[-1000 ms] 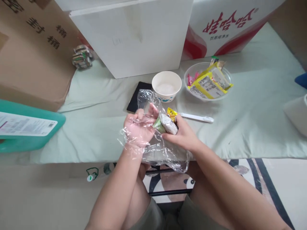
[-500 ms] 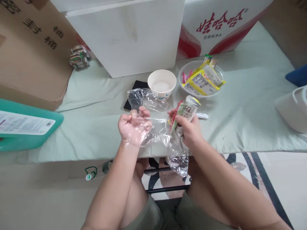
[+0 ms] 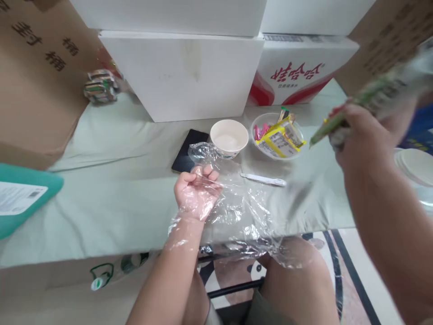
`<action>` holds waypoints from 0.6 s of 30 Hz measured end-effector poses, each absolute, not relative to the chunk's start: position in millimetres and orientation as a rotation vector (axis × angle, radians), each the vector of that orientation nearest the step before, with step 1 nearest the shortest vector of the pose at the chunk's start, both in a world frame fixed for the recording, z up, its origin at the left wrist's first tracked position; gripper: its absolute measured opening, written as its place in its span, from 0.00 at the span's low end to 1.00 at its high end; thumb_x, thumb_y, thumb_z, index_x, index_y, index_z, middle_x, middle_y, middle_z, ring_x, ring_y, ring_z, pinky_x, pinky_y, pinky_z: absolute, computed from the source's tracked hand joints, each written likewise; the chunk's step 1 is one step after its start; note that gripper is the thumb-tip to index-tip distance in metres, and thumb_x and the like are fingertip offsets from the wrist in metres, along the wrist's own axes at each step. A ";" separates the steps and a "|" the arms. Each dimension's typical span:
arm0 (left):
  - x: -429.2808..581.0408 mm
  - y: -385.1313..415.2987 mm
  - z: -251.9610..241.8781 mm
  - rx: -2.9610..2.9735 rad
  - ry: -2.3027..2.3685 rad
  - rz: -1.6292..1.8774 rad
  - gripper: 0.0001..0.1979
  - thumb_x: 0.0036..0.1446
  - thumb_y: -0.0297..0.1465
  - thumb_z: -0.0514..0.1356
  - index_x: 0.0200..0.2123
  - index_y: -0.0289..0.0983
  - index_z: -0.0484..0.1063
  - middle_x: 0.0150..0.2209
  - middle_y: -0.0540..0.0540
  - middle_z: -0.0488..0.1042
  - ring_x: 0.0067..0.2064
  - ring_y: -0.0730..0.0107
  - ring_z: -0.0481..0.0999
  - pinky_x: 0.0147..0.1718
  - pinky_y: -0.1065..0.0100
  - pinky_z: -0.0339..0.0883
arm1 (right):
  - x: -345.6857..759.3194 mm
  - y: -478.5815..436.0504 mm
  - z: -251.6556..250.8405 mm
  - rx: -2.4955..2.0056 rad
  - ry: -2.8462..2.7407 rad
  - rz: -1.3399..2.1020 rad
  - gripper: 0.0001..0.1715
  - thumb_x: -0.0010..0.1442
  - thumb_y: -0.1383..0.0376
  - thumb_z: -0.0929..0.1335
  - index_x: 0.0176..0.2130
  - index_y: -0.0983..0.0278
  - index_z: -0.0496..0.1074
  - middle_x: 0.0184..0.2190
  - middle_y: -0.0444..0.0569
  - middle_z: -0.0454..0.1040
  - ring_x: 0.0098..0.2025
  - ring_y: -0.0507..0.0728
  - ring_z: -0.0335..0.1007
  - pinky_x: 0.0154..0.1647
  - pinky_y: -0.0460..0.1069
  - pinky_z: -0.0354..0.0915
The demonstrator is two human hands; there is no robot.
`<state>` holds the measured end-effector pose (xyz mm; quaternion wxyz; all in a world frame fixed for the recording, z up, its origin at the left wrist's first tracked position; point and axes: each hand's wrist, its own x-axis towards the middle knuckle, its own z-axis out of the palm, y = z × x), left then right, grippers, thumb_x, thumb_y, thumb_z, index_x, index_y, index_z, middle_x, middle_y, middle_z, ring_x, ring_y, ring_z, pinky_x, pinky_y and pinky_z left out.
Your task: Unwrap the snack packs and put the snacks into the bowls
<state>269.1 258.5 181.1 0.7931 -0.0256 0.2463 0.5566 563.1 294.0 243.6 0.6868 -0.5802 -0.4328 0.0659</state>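
My left hand (image 3: 198,192) is palm up with its fingers curled on a thin clear plastic bag (image 3: 237,212). The film also wraps over my wrist and trails rightward across the table edge toward my knee. Raised at the right, my right hand (image 3: 361,131) grips some green and clear food wrappers (image 3: 375,97), blurred by motion. Between the hands, a white utility knife (image 3: 264,179) lies on the cloth. Beyond my left hand stands a white paper bowl (image 3: 229,135), with a dark phone (image 3: 189,151) to its left.
A clear plastic bowl (image 3: 294,154) holds yellow and pink packets. White cartons (image 3: 179,85) line the back. A teal jug (image 3: 30,194) stands left, before a brown box (image 3: 40,104). A white-lidded container (image 3: 417,167) sits at the right, below my right forearm.
My right hand has swung up and right with the wrappers, away from the plastic bag. The bag now lies spread from my left hand, and the utility knife is uncovered.
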 end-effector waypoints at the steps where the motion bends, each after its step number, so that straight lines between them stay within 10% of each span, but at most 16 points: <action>1: 270.7 260.4 181.1 -0.065 0.528 1.191 0.13 0.39 0.26 0.56 0.22 0.38 0.49 0.27 0.51 0.64 0.25 0.76 0.68 0.21 0.75 0.66 | 574.3 314.8 249.4 -1.475 -1.111 0.065 0.31 0.41 0.67 0.70 0.47 0.57 0.65 0.42 0.46 0.73 0.42 0.57 0.72 0.50 0.58 0.71; 6: 273.6 268.3 181.5 -0.095 0.496 1.191 0.17 0.38 0.26 0.57 0.22 0.39 0.45 0.25 0.52 0.60 0.24 0.77 0.65 0.21 0.75 0.64 | 584.8 371.4 259.7 -2.247 -1.709 0.314 0.34 0.49 0.66 0.74 0.55 0.64 0.66 0.48 0.58 0.76 0.45 0.62 0.70 0.48 0.57 0.69; 12: 274.6 269.0 179.4 -0.086 0.489 1.189 0.18 0.39 0.25 0.57 0.23 0.39 0.44 0.26 0.52 0.60 0.24 0.77 0.64 0.21 0.74 0.63 | 581.0 372.3 251.6 -2.129 -1.819 1.003 0.33 0.52 0.52 0.77 0.54 0.55 0.70 0.49 0.51 0.78 0.45 0.64 0.76 0.40 0.55 0.74; 18: 270.1 262.7 181.4 -0.077 0.485 1.199 0.20 0.39 0.25 0.58 0.23 0.39 0.43 0.25 0.52 0.60 0.23 0.78 0.64 0.22 0.75 0.64 | 597.3 367.6 240.6 -2.022 -1.853 0.415 0.15 0.58 0.55 0.73 0.44 0.58 0.78 0.45 0.53 0.79 0.49 0.66 0.76 0.54 0.63 0.70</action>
